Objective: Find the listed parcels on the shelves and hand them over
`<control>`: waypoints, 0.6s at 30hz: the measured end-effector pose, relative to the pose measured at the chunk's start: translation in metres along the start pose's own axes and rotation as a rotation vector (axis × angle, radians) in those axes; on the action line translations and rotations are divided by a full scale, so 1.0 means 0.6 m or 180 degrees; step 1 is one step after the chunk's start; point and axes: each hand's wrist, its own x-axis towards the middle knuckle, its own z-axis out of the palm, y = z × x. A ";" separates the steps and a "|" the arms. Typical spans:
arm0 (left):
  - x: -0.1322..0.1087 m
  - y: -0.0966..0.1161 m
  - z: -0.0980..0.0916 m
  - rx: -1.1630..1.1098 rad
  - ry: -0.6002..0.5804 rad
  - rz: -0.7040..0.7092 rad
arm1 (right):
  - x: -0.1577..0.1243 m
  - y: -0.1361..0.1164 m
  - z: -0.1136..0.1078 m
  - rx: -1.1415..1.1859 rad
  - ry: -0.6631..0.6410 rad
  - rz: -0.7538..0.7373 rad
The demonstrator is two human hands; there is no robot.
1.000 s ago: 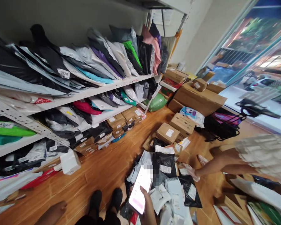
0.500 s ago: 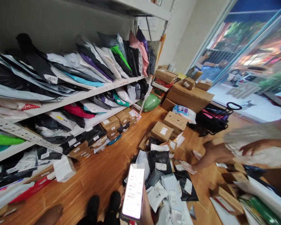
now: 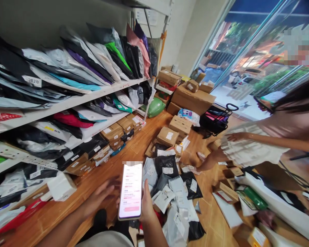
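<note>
A smartphone point(image 3: 130, 193) with a bright white and pink screen stands upright near the bottom middle, its screen toward me. My right hand point(image 3: 147, 202) grips it from the right edge, thumb along the side; the fingers behind it are hidden. Left of the phone is my left hand point(image 3: 101, 196), slightly blurred, its fingers apart and holding nothing. Beyond the phone lies a heap of parcels on the floor, among them a black bag parcel point(image 3: 167, 166) and a white bag parcel point(image 3: 164, 199).
White shelving point(image 3: 67, 108) full of bagged parcels runs along the left. Cartons point(image 3: 168, 136) and a black folding cart point(image 3: 213, 118) stand farther back. At right a person in a light skirt point(image 3: 252, 142) stands among boxes, holding a dark phone. Large glass panes point(image 3: 237, 51) lie behind.
My left hand has risen from the lower left toward the phone. The phone has moved up and left in view, and the view has turned right, showing more of the other person.
</note>
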 end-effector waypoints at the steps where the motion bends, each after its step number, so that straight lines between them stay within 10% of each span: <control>1: -0.001 0.005 0.008 -0.0272 -0.0135 -0.0027 | 0.003 0.001 0.003 0.0024 0.0004 0.0003; 8: 0.000 0.056 0.045 -0.0290 -0.0183 -0.0264 | 0.022 0.010 0.005 0.0059 0.0205 -0.0183; 18: 0.017 0.030 0.022 -0.0326 0.0059 -0.0450 | 0.046 0.029 -0.004 -0.0073 0.0055 0.0163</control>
